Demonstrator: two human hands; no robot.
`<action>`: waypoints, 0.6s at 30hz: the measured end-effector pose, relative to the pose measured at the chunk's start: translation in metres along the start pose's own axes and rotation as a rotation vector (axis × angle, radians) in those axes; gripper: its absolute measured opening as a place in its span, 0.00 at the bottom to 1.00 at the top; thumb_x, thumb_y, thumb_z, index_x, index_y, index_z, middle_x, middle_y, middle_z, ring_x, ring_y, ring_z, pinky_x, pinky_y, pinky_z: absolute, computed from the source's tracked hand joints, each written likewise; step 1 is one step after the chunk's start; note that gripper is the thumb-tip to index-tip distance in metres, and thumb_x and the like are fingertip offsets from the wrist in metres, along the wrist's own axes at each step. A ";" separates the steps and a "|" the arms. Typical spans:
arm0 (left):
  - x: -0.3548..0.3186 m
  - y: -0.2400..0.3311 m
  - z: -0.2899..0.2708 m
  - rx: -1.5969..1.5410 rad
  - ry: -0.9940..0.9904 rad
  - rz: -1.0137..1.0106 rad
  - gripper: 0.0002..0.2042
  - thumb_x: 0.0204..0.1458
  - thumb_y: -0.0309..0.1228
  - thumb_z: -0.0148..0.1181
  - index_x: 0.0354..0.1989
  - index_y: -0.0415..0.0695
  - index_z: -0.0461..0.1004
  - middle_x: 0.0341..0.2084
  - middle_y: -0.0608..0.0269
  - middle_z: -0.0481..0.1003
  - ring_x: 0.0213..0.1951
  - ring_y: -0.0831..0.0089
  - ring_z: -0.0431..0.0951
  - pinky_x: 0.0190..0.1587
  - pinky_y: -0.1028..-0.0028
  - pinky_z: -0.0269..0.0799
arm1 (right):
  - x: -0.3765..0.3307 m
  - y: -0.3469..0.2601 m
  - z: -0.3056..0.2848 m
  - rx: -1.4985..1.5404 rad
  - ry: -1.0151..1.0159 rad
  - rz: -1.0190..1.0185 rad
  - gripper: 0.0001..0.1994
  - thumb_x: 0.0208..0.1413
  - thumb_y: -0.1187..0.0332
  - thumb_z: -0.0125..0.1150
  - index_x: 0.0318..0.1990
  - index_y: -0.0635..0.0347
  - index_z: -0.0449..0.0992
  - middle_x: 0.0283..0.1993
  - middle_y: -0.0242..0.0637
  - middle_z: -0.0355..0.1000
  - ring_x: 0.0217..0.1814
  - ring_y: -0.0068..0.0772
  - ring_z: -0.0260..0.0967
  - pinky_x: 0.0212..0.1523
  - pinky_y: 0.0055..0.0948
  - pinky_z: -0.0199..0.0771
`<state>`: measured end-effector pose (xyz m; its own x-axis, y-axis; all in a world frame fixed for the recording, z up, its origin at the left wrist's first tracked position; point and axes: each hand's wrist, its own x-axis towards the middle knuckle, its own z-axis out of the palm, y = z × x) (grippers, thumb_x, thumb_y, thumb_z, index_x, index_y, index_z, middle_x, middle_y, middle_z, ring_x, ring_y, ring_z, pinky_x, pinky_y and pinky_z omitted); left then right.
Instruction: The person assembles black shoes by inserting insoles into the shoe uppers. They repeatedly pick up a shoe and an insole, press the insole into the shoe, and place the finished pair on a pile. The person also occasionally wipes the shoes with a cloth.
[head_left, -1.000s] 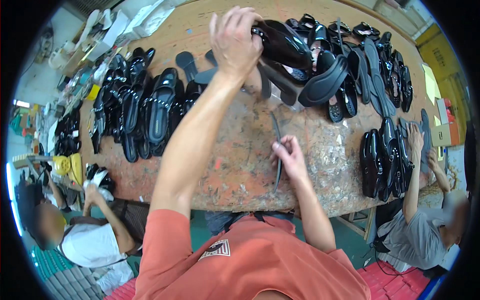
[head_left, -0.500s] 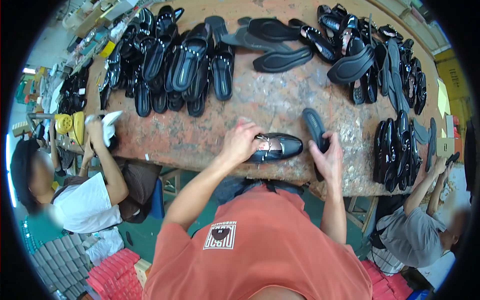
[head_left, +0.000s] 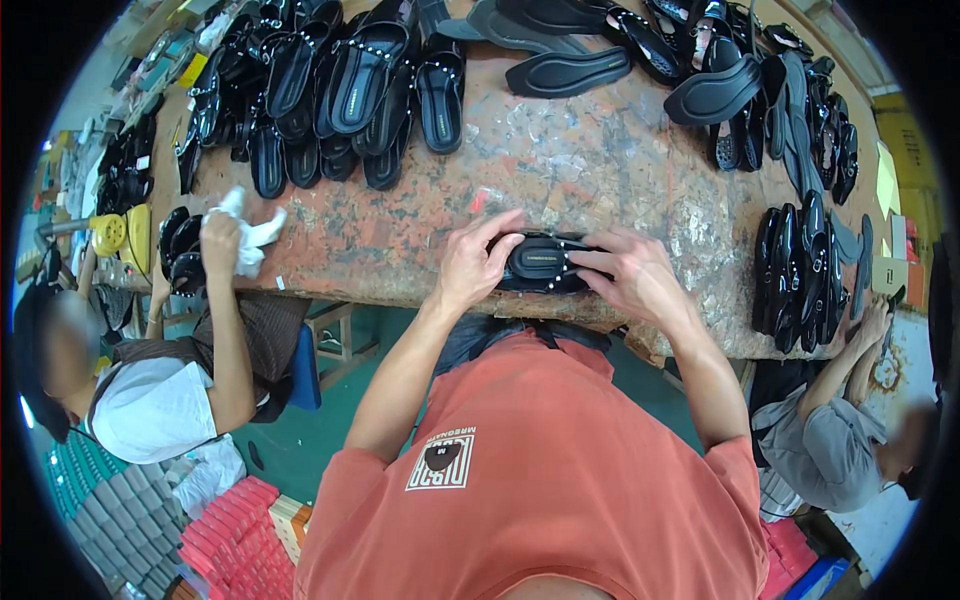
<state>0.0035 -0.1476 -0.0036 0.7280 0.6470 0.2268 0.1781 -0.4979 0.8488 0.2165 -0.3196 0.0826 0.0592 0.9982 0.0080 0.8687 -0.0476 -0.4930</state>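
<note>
A black patent shoe [head_left: 572, 284] with a studded strap lies near the table's front edge, its toe end toward my right. Inside its heel part sits a black insole [head_left: 536, 262]; its front portion is hidden under the strap and my fingers. My left hand [head_left: 472, 262] is closed round the heel end, thumb pressed at the insole's edge. From the other side, my right hand [head_left: 640, 272] grips the front of the shoe, fingertips at the strap and covering the toe.
Black shoes [head_left: 350, 90] are heaped at the far left, others [head_left: 800, 275] at the right. Loose black soles [head_left: 568, 72] lie at the back of the worn table [head_left: 400, 240]. At the left a person [head_left: 165, 390] holds a white cloth [head_left: 262, 240]; another person [head_left: 830, 450] sits at right.
The insole, held apart in my right hand before, is now in the shoe. My right hand has moved left onto the shoe. The view has shifted, so the table sits higher.
</note>
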 end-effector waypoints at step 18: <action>-0.063 0.010 -0.020 -0.255 0.087 -0.522 0.17 0.63 0.19 0.64 0.60 0.32 0.78 0.50 0.56 0.74 0.34 0.79 0.82 0.39 0.78 0.82 | 0.028 -0.011 0.051 -0.020 0.025 -0.120 0.13 0.52 0.69 0.72 0.46 0.54 0.88 0.46 0.33 0.81 0.49 0.40 0.79 0.45 0.43 0.83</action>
<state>-0.0538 -0.1812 0.0005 0.5278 0.8195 -0.2233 0.3259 0.0474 0.9442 0.1839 -0.2891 0.0437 -0.0339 0.9955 0.0880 0.8801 0.0715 -0.4694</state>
